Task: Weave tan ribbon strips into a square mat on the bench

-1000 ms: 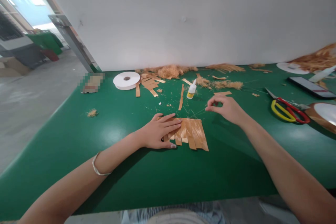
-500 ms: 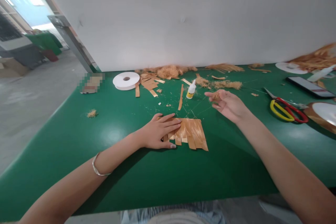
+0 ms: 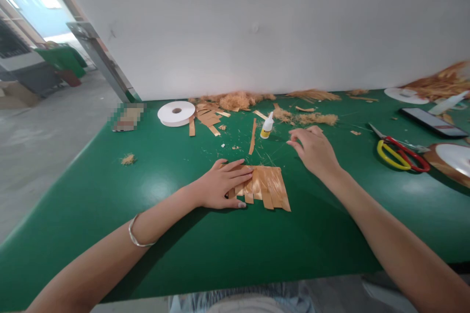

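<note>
My left hand (image 3: 223, 183) lies flat with fingers spread, pressing on the left part of a panel of overlapping shiny tan strips (image 3: 273, 186). The panel's lower edge is uneven, and its left end is hidden under my palm. To the right and above the panel, my right hand (image 3: 314, 149) is raised with the back up and fingers curled. A tuft of tan fibre showed in it a moment ago; now the fingers hide it. A small white glue bottle (image 3: 267, 126) with a yellow label stands left of my right hand. Beside the bottle lies a loose tan strip (image 3: 253, 136).
A white tape roll (image 3: 176, 112), cut strips (image 3: 209, 116) and loose fibre (image 3: 237, 100) lie along the wall. Scissors (image 3: 398, 151) with red and yellow handles, a phone (image 3: 433, 122) and a tan-edged roll (image 3: 450, 161) are on the right. A small fibre clump (image 3: 128, 159) sits left.
My right hand has turned from palm showing to back up, and its fingers have curled in, covering the fibre tuft. My left hand and the panel have stayed in place.
</note>
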The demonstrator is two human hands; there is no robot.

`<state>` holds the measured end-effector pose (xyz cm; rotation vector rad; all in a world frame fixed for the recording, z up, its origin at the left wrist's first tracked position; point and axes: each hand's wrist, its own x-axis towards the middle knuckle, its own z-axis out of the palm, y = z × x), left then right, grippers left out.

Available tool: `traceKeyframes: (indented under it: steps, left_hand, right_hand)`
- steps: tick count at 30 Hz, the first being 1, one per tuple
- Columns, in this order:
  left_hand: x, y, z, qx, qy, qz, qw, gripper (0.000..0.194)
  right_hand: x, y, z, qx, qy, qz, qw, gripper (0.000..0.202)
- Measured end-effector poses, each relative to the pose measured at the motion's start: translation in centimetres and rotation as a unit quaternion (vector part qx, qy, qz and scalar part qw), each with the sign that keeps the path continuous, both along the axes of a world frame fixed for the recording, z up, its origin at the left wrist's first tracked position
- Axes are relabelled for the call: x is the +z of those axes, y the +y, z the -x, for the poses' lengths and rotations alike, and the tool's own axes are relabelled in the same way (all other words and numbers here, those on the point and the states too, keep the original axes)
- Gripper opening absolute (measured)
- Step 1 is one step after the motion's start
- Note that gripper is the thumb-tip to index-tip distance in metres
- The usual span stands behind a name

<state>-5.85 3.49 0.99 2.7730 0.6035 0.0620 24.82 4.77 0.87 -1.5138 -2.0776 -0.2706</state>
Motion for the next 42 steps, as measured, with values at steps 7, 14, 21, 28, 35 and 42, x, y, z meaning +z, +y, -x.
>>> traceKeyframes:
  steps: [7, 14, 21, 28, 35, 42]
  left_hand:
    - [0.1, 0.0, 0.0, 0.002, 0.000, 0.003, 1.000, 0.081]
    - [0.2, 0.0, 0.0, 0.003, 0.007, 0.002, 1.000, 0.082]
    - [0.2, 0.0, 0.0, -0.004, 0.004, 0.001, 1.000, 0.081]
    - [0.2, -0.1, 0.0, -0.001, -0.001, -0.004, 1.000, 0.081]
    - [0.1, 0.0, 0.0, -0.007, -0.003, -0.006, 1.000, 0.080]
    - [0.3, -0.1, 0.0, 0.000, -0.002, -0.007, 1.000, 0.079]
  right_hand:
    - [-0.2, -0.2, 0.2, -0.043, 0.051, 0.008, 0.998, 0.030]
    - [0.2, -0.1, 0.1, -0.036, 0.278, 0.166, 0.945, 0.058]
    - [0.3, 0.2, -0.1, 0.089, 0.494, 0.342, 0.795, 0.078]
    - [1.1, -0.4, -0.3, 0.156, 0.511, 0.375, 0.758, 0.055]
    - [0.7, -0.5, 0.3, 0.105, 0.388, 0.263, 0.877, 0.074]
    - [0.1, -0.6, 0.7, -0.016, 0.235, 0.138, 0.962, 0.054]
